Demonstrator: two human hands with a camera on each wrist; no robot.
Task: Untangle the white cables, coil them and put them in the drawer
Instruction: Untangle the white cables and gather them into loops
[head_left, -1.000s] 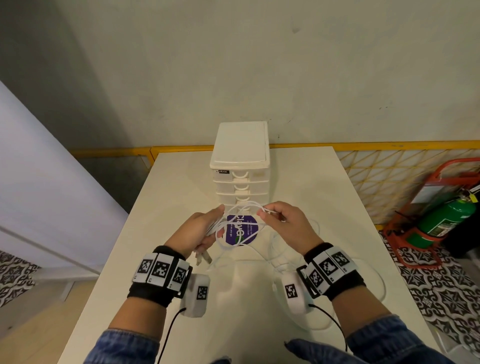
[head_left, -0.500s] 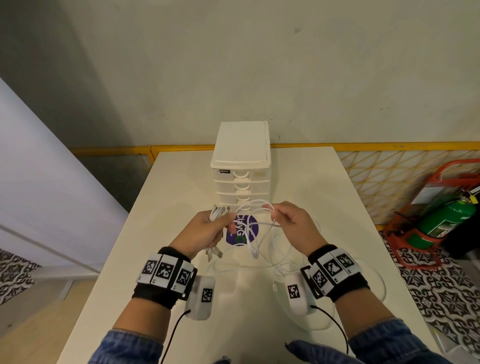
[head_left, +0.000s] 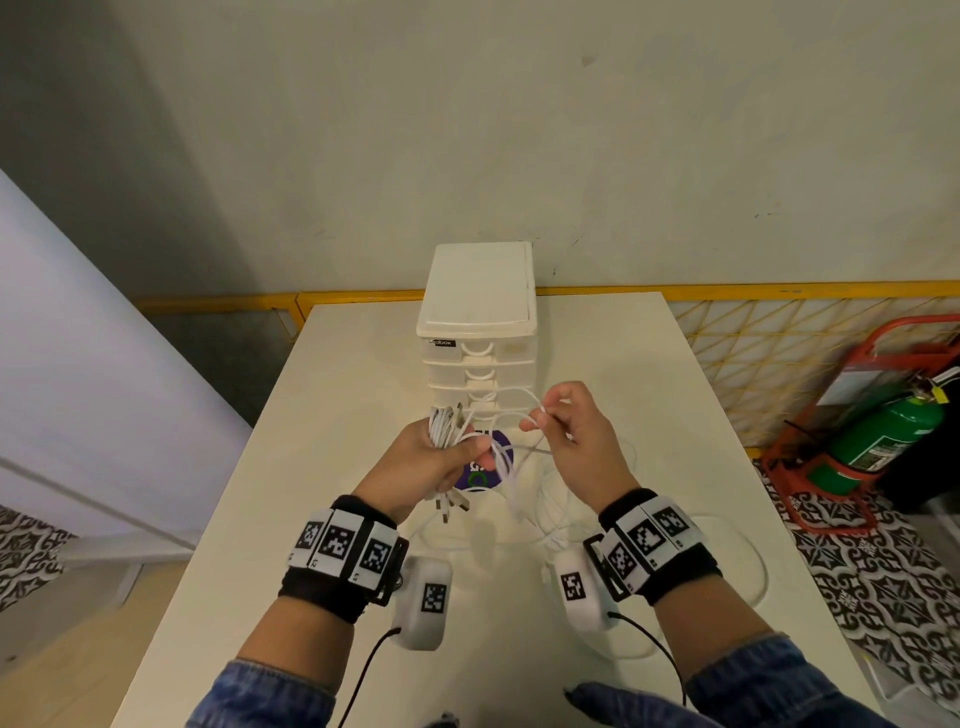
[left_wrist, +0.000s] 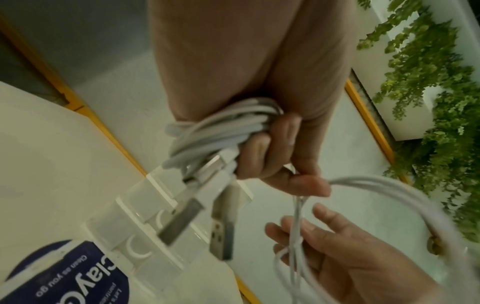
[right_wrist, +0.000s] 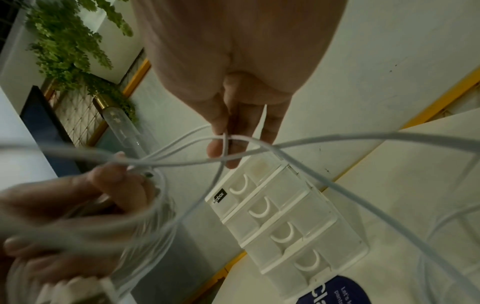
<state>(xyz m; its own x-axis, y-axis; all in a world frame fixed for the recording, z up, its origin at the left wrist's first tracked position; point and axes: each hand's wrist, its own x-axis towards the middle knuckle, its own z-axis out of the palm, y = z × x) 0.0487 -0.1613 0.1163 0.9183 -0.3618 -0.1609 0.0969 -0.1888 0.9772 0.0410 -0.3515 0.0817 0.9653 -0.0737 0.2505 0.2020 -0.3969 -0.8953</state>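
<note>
Lowest clear plastic drawers (head_left: 480, 387) hidden behind hands. Left hand (head_left: 431, 462) clenched around bundled thin white cables (head_left: 444, 423); right hand (head_left: 574, 436), at 3 o'clock, pinching one strand.

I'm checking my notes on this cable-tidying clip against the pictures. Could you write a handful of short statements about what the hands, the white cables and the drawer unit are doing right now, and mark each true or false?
1. The left hand grips a bundle of coiled white cables. True.
2. The right hand is empty. False: it pinches a thin white cable strand.
3. The white plastic drawer unit stands on the white table with a drawer pulled open. False: all the drawers in view are closed.
4. Metal USB plugs hang from the left hand's bundle. True.
5. More white cable lies loose on the table. True.
</note>
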